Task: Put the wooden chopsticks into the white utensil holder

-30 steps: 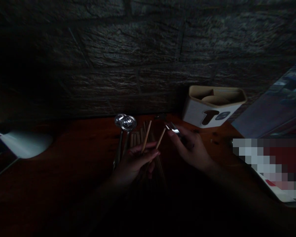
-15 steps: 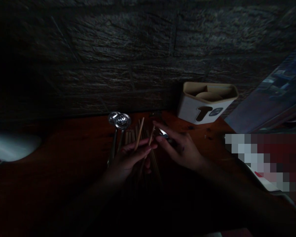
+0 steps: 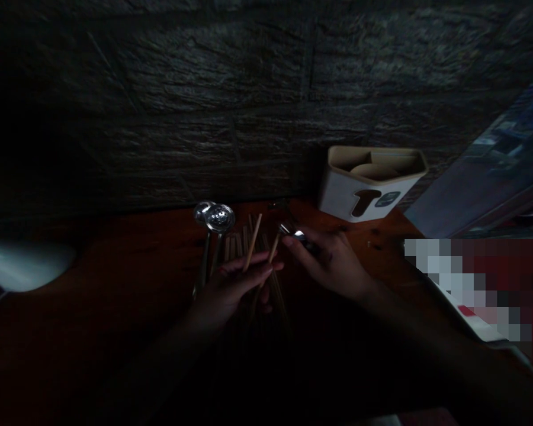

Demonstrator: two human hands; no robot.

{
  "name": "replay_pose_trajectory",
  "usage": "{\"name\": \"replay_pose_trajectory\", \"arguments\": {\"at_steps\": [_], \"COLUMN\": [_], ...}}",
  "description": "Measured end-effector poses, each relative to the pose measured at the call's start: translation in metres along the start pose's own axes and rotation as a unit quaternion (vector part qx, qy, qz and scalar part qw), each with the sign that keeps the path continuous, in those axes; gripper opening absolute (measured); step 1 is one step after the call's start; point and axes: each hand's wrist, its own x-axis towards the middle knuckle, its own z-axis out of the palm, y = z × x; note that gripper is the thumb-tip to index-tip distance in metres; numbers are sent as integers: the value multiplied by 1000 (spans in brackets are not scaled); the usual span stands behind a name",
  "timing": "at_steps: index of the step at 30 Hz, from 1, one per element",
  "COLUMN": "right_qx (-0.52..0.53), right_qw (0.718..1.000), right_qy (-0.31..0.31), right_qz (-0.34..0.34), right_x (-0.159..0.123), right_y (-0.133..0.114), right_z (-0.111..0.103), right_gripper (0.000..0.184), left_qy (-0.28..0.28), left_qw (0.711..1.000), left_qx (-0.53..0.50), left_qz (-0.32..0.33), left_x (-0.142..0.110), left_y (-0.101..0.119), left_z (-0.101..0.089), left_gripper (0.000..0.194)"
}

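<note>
My left hand (image 3: 237,281) is closed around a pair of chopsticks (image 3: 254,239), whose tips stick up apart from each other. Several more chopsticks (image 3: 233,247) lie on the table behind and beneath that hand. My right hand (image 3: 331,260) is closed, with a shiny metal piece (image 3: 298,235) at its thumb and fingers. The dark hides what kind of thing that piece is. Its bright end is near the tip of one held chopstick. Left of the chopsticks, a slotted ladle (image 3: 221,218) partly overlaps a second metal ladle (image 3: 201,212).
A white utensil holder (image 3: 373,189) with a tan rim and inner dividers stands by the brick wall (image 3: 266,112) on the wooden table (image 3: 146,248). A pale rounded object (image 3: 26,263) sits at the left edge. A pale-edged, blurred-out object (image 3: 466,313) is at the right.
My right hand's fingers have drawn back to the right and curled, and more of the shiny metal piece shows. My left hand keeps its chopsticks in nearly the same place.
</note>
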Motion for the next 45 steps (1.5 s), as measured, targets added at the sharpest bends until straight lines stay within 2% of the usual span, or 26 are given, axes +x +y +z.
{"name": "replay_pose_trajectory", "arguments": {"at_steps": [4, 8, 11, 14, 18, 22, 26, 28, 32, 37, 39, 43, 45], "right_qx": [-52, -24, 13, -4, -72, -47, 8, 7, -43, -50, -27, 19, 17], "right_qw": [998, 997, 1000, 1000, 996, 996, 999, 997, 998, 997, 998, 997, 997], "right_qy": [29, 58, 17, -8, 45, 65, -10, -27, 31, 56, 47, -38, -45], "right_qz": [21, 39, 9, -21, 13, 35, -47, -67, -28, 23, 13, -59, -63], "right_x": [6, 4, -1, 0, 8, 8, 0, -1, 6, 9, 5, -1, -2], "right_y": [7, 2, -4, 0, 14, 10, -3, -3, 9, 10, 3, -4, -3], "right_z": [-4, -5, -2, 0, -6, -12, -8, -5, -5, -12, -12, -8, -6], "right_gripper": [32, 43, 45, 45, 47, 48, 44, 43, 45, 47, 48, 41, 38], "left_qy": [-24, -21, -5, -10, -38, -8, -11, -17, -43, -43, -35, -27, -19], "left_qw": [1000, 1000, 1000, 1000, 999, 1000, 1000, 1000, 999, 999, 999, 999, 1000], "left_qx": [-5, -17, -26, -25, -12, -16, -25, -25, -17, -15, -20, -17, -8], "left_qz": [-9, -2, -6, -9, -15, -4, 3, 0, -12, -5, -3, 1, -6], "left_x": [-4, -3, 0, 0, -3, -3, 0, 0, -3, -4, -3, -4, -6], "left_y": [2, 2, 0, -1, 1, 2, -1, -2, -1, 1, 2, 1, 1], "left_z": [3, 3, 1, 0, 3, 3, 0, 0, 1, 3, 2, 2, 3], "left_gripper": [30, 32, 36, 34, 31, 34, 40, 39, 34, 32, 32, 33, 32]}}
